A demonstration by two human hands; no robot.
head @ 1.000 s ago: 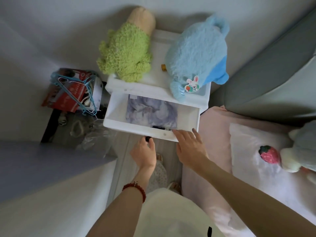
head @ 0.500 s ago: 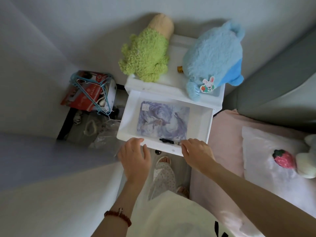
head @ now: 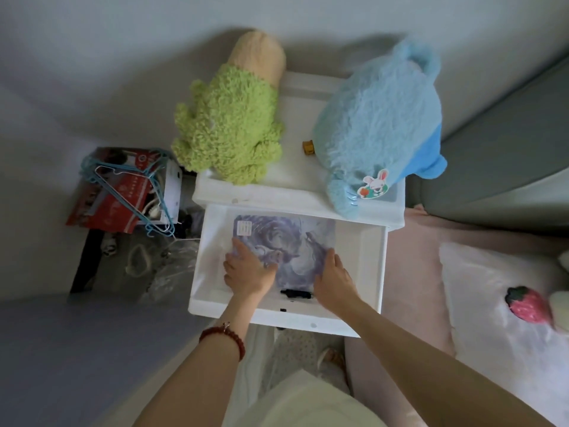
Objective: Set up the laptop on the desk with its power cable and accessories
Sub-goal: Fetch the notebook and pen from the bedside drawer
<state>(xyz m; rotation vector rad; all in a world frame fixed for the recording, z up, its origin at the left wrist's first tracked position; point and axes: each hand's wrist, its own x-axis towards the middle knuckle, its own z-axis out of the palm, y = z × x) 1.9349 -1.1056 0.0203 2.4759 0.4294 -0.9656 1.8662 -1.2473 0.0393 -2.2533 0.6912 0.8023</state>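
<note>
A laptop (head: 288, 238) with a purple-blue swirl cover lies flat in the pulled-out white drawer (head: 374, 266) of a small cabinet. My left hand (head: 248, 269) rests on the laptop's left part with its fingers spread. My right hand (head: 334, 277) lies at the laptop's front right corner, fingers stretched along its edge. A small black item (head: 295, 293) sits in the drawer between my wrists, near the front wall. I cannot tell what it is. No cable or charger is in view.
A green plush (head: 228, 131) and a blue plush (head: 378, 118) sit on the cabinet top with a small yellow-brown object (head: 308, 147) between them. Left are a red box (head: 114, 195) with blue hangers and plastic bags. Right is a pink bed with a pillow (head: 492, 288).
Both hands moved from the drawer's front edge into the drawer and onto the laptop. The drawer now stands further out, and the view has come closer.
</note>
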